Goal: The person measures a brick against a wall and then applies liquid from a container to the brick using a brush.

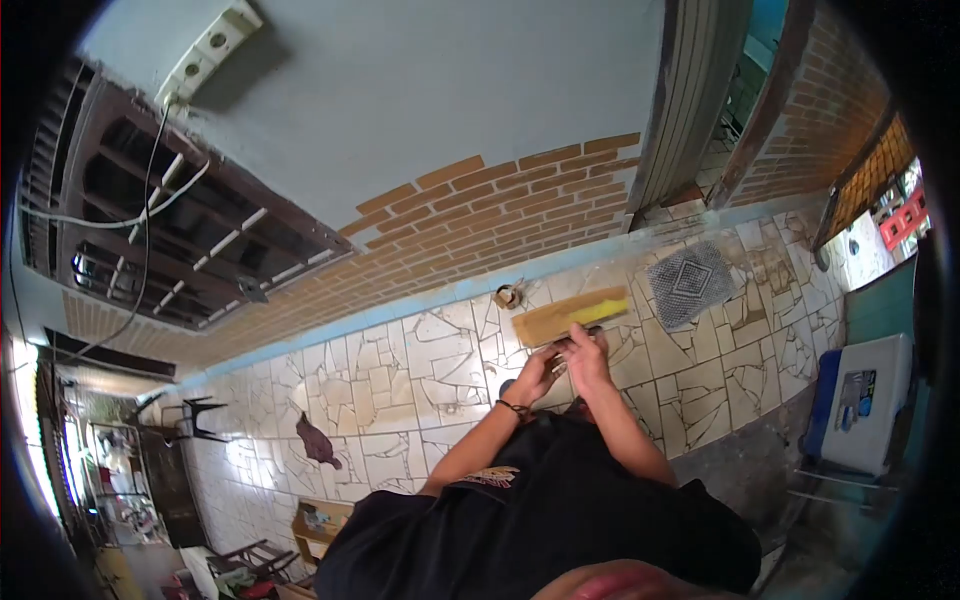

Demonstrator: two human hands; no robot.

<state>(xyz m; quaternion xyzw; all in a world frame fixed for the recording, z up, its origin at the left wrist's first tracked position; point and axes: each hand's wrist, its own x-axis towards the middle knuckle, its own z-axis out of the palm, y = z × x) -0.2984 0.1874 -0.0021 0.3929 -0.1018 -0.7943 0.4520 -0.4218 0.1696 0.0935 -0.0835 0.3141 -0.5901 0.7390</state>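
Note:
My left hand (540,374), with a dark band at its wrist, is closed, its fingertips close to my right hand. Fingers bent, my right hand (587,356) is beside it at the near edge of a long brown board (553,317). A bright yellow patch (603,308) covers the board's right end. Something small and dark shows at my fingers, but I cannot make out what it is. Just beyond the board's left end sits a small brown ring-shaped item (508,296), perhaps a tape roll.
A grey patterned mat (690,284) lies right of the board on the tiled floor (440,375). A dark cloth (317,441) is on the floor at left. A brick-patterned wall (500,205) runs ahead. A white box (868,405) stands at right, a wooden box (318,524) at lower left.

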